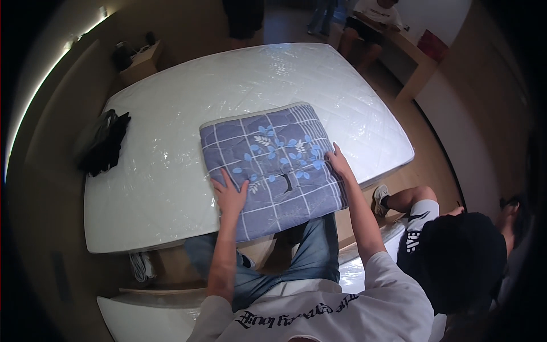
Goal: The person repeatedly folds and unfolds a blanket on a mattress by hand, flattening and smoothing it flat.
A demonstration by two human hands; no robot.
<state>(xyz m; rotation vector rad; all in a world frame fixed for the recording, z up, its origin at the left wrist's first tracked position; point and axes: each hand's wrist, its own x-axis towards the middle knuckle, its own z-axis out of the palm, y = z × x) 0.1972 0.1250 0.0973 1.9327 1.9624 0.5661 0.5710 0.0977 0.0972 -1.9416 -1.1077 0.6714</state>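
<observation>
A folded quilted blanket (277,165), blue-grey with white grid lines and a tree of blue leaves, lies near the close edge of a plastic-wrapped white mattress (162,148). Its near end hangs a little over the mattress edge, above my knees. My left hand (231,196) rests on the blanket's left side, fingers spread. At its right edge, my right hand (338,162) touches the fabric with thumb and fingers apart; part of that hand's underside is hidden.
Black cloth items (105,143) sit at the mattress's left end. Close on my right is a person in a black cap (464,265). Another person (370,28) sits at the far right by a wooden desk (413,60). A coiled white cable (140,267) lies below the mattress.
</observation>
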